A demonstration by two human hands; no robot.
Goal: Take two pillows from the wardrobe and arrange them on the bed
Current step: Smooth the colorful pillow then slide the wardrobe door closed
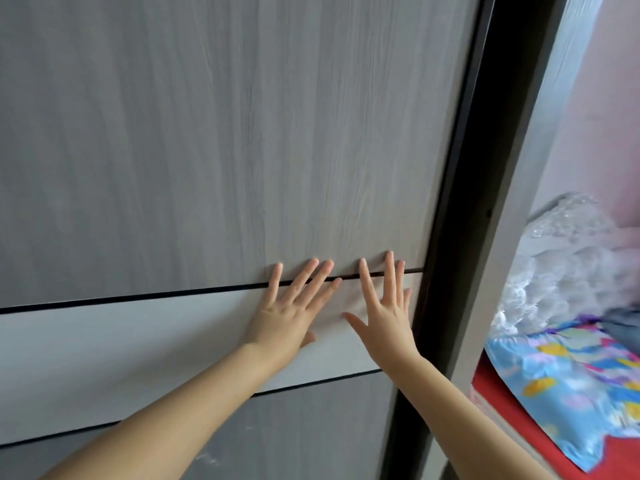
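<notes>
Head view: one wardrobe door (207,133), grey woodgrain, fills most of frame. It has one lighter horizontal band (138,344) edged by two thin dark grooves. One black vertical frame strip (450,237) runs along the door's right edge.

Two hands, both flat on the door, fingers straight and spread, grasping nothing. Left hand (289,317) and right hand (388,320) sit side by side, close but not touching, palms on the light band, fingertips reaching across the upper groove onto the grey panel above. Both forearms are bare and cut off at the bottom edge.

Right of the strip, an open compartment, pink back wall (595,116). Inside: one bundle in clear crinkled plastic (568,258), contents white and fluffy, possibly a pillow, can't confirm. Below it one blue patterned item (568,382), also under glossy wrap, lying on a red surface (491,386). Could be the second pillow, can't tell. Both are cut off by the right edge. A dark grey patch (620,327) between them is unidentifiable.

Bed not visible. Door edges left, top and bottom are out of frame; slight motion blur on the woodgrain.
</notes>
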